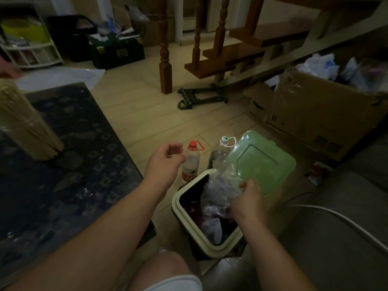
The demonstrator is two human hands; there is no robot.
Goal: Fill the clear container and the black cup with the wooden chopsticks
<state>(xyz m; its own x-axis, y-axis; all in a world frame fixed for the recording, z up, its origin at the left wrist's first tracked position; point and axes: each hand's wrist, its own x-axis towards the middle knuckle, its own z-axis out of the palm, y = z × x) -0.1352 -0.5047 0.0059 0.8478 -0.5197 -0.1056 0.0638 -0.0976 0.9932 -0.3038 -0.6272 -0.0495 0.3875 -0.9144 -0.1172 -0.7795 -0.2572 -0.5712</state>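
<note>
A thick bundle of wooden chopsticks, with a clear wrap around part of it, stands on the dark patterned table at the left edge. My right hand grips a crumpled clear plastic wrapper over the open bin. My left hand hovers over the floor with loosely curled fingers, holding nothing. No clear container or black cup is in sight.
The bin's green lid stands open. Two plastic bottles stand on the floor behind the bin. Cardboard boxes sit at the right, a wooden stair and post ahead, a white cable at the right.
</note>
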